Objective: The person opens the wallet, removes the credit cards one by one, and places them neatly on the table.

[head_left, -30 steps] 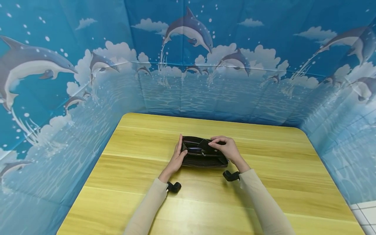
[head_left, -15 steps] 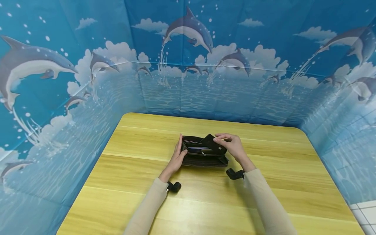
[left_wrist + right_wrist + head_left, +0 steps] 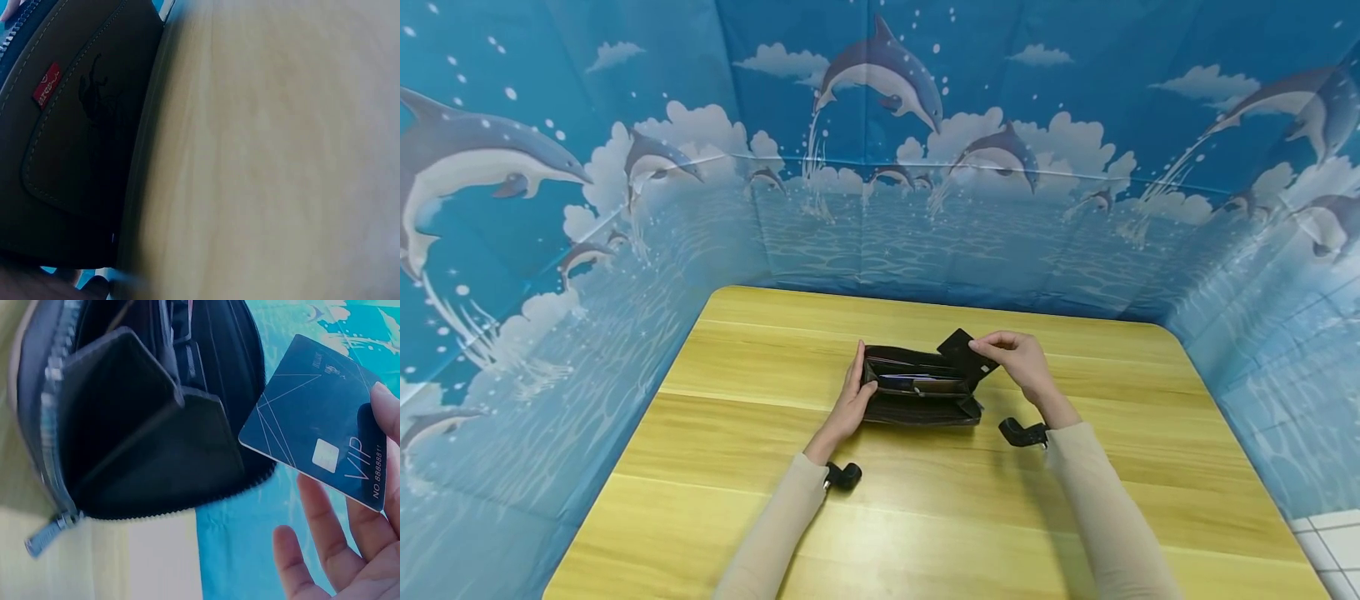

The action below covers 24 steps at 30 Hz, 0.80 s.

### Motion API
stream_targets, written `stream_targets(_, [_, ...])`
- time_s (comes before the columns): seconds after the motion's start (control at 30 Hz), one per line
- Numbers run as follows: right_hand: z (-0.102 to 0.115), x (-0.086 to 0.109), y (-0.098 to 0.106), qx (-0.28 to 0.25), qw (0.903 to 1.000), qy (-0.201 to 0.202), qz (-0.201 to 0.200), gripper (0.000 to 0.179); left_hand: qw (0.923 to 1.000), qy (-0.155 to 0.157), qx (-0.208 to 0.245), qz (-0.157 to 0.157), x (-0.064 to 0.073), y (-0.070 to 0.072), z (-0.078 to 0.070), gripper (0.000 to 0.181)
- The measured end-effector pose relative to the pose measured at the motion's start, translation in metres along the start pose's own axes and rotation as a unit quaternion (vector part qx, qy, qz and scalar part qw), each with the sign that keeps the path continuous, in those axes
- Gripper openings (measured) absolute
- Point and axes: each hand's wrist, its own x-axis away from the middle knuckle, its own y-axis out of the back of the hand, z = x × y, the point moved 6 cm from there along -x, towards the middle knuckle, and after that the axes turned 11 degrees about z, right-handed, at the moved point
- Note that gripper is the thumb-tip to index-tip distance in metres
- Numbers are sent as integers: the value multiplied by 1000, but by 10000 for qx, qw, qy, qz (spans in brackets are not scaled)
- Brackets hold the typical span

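Observation:
A dark zip wallet (image 3: 917,412) stands unzipped on the table, its compartments facing up. My left hand (image 3: 851,402) grips its left end, thumb on the near side and fingers along the outside. In the left wrist view the wallet's outer face (image 3: 75,137) shows a small red label (image 3: 47,85). Between thumb and fingers, my right hand (image 3: 1022,362) pinches a black VIP card (image 3: 312,419) with a square chip, held at the wallet's right end. The right wrist view shows the card beside the open zip, with the zip pull (image 3: 50,534) hanging at the corner.
Several cards or papers (image 3: 895,378) sit in the wallet's inner slots. The wood-grain table (image 3: 737,367) has rounded far corners. A blue dolphin-print curtain (image 3: 880,233) hangs round its back and sides. A black wrist camera (image 3: 1024,432) sits below each hand.
My right hand has drawn the card up and out of the wallet, moving right. The left hand keeps its grip on the wallet's left end, and the wallet has hardly shifted.

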Motion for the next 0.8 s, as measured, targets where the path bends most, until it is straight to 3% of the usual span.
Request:
stream_targets(0.4, [-13, 9, 36, 280, 9992, -244, -155, 48, 10000, 56, 37, -20, 0, 0, 1, 66])
stream_targets(0.8, [-45, 18, 64, 588, 9951, -792, -47, 63, 10000, 57, 52, -46, -1, 0, 0, 66])
